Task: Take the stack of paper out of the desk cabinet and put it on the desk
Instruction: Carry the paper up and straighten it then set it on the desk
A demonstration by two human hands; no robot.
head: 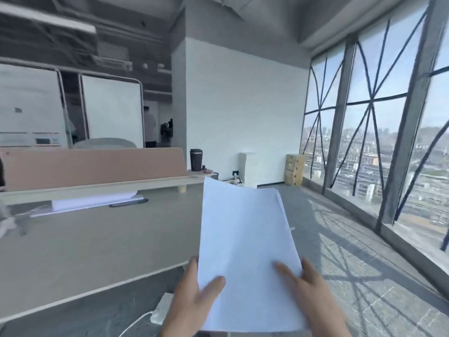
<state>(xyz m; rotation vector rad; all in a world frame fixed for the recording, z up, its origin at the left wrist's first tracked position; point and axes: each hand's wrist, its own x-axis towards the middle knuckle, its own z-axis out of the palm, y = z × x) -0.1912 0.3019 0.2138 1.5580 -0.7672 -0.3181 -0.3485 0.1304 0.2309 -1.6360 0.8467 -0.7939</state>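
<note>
A white stack of paper (245, 239) is held up in front of me, just right of the desk's right end and above the floor. My left hand (194, 295) grips its lower left edge, thumb on top. My right hand (313, 290) grips its lower right edge, thumb lying across the sheet. The beige desk (97, 244) stretches to the left of the paper. The desk cabinet is out of sight.
On the desk's far side run a raised shelf (102, 188) and a tan partition (94, 166), with other papers (94, 200) and a dark phone (128, 202) under the shelf. A black cup (195, 159) stands on the shelf's right end. Windows line the right side; boxes (295, 171) stand by the wall.
</note>
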